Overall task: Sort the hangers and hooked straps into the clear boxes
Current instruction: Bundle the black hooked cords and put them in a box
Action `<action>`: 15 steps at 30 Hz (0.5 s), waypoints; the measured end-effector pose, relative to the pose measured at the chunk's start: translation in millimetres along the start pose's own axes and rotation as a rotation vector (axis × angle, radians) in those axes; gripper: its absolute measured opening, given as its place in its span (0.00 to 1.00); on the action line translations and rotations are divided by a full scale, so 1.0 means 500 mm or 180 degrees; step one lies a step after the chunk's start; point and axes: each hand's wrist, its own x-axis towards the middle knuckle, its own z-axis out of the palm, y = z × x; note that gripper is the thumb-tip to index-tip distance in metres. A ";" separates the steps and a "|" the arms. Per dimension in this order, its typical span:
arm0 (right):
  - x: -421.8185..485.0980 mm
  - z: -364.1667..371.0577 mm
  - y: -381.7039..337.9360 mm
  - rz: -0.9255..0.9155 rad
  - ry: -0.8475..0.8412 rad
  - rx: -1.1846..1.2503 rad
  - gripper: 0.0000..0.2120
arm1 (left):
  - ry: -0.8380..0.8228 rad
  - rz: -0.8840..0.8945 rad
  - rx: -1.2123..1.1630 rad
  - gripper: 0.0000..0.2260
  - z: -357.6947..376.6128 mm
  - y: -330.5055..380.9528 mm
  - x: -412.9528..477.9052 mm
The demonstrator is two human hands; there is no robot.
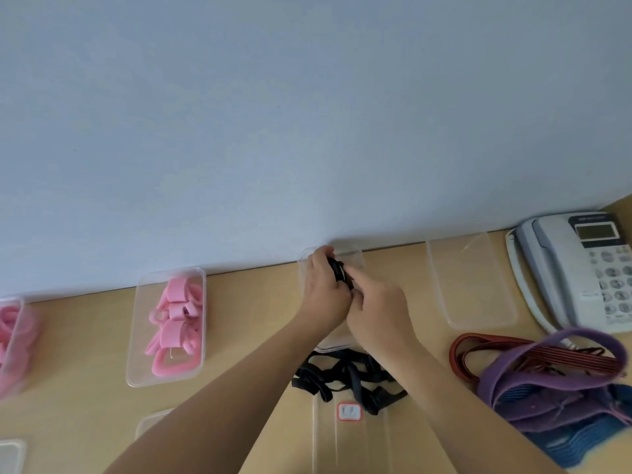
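Both hands meet over a clear box point(355, 260) at the back of the wooden table, against the wall. My left hand point(323, 289) and my right hand point(378, 307) both grip a rolled black hooked strap point(339, 273) just above that box. Loose black straps point(345, 379) lie tangled in front of the box, under my forearms. Another clear box point(136, 340) to the left holds several pink hangers point(178, 319). A further box with pink hangers point(10, 330) shows blurred at the left edge.
An empty clear box point(472, 282) stands right of my hands. A clear lid with a red-edged label point(349, 412) lies near the front. Red, purple and blue straps point(547, 371) are heaped at the right. A white desk phone point(578, 268) sits far right.
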 end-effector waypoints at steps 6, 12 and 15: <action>-0.043 -0.001 0.063 0.0394 0.0264 -0.0155 0.20 | 0.0317 0.0365 0.0540 0.30 0.017 0.008 -0.023; -0.041 0.011 0.066 0.0424 0.0388 0.0226 0.18 | -0.0294 0.0401 0.1822 0.28 -0.022 0.007 -0.054; -0.042 0.015 0.071 0.0309 0.0492 0.0322 0.17 | -0.0485 0.0388 0.2225 0.19 -0.018 0.016 -0.044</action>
